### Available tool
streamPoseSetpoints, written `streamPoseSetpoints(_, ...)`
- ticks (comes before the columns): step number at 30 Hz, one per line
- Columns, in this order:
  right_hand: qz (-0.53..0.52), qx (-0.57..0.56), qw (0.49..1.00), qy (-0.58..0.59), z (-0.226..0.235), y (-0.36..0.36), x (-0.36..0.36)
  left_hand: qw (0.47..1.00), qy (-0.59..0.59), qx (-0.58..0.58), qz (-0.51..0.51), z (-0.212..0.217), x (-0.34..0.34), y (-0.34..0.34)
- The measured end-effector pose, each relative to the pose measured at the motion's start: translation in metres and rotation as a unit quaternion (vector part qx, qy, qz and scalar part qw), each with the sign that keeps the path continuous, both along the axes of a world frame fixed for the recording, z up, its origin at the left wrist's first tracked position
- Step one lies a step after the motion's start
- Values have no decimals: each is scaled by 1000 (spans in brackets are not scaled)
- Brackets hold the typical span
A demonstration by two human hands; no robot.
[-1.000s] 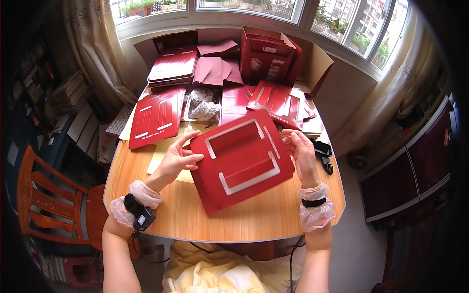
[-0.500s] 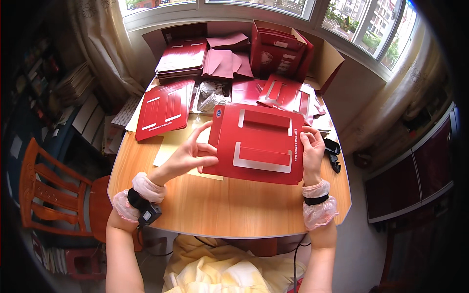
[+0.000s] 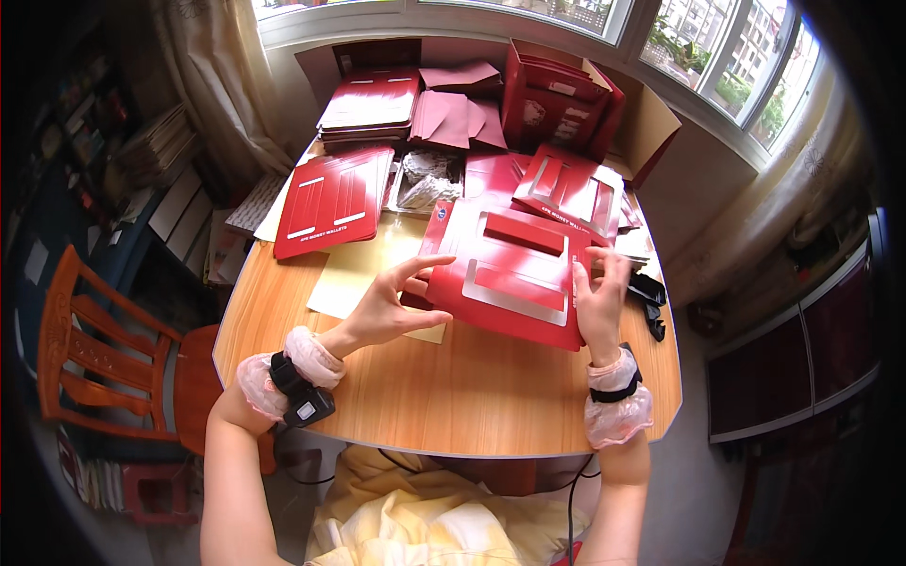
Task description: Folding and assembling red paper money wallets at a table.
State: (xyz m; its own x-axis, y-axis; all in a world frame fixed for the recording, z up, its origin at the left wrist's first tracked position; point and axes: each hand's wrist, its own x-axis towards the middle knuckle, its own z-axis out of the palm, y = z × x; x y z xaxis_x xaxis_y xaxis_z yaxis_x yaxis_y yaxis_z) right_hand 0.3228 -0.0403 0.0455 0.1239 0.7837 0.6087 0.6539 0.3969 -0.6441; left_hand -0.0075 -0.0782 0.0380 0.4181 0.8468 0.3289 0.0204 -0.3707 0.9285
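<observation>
Above the near half of the table I have red slotted cards, seemingly more than one layer, tilted up with white-edged slots facing me. My right hand grips their right edge, its thumb on the front face. At the left edge is my left hand, thumb and index finger spread wide around the near left corner. Some of its fingers are partly hidden behind the cards. A pale yellow sheet lies on the table under that hand. To its far left sits a fanned stack of similar red cards.
At the back stand another red card pile, pink envelopes and a red box beside an open cardboard box. A clear tray holds crumpled whitish pieces. Black straps lie at the right edge; a wooden chair stands left.
My left hand's thumb and index finger have spread further apart. The cards have tilted and shifted slightly right, and the whole view has swung a little.
</observation>
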Motion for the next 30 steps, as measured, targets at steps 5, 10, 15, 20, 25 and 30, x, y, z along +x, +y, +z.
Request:
streamPoseSetpoints(5,180,80,963,-185,54,-50,-23,999,-32,5,6,0,6,-1)
streamPoseSetpoints(10,244,17,921,-302,43,-63,-74,999,-30,23,3,3,7,-7)
streamPoseSetpoints(15,278,-57,926,-250,34,-58,-81,997,1,82,-6,-3,9,-4)
streamPoseSetpoints(20,255,-147,932,-212,33,-59,-78,996,29,85,11,-6,8,-7)
streamPoseSetpoints(25,258,-173,929,-199,22,-59,-77,984,86,150,37,-7,11,-9)
streamPoseSetpoints(30,267,-142,931,-206,17,-60,-80,970,125,189,90,-15,16,-11)
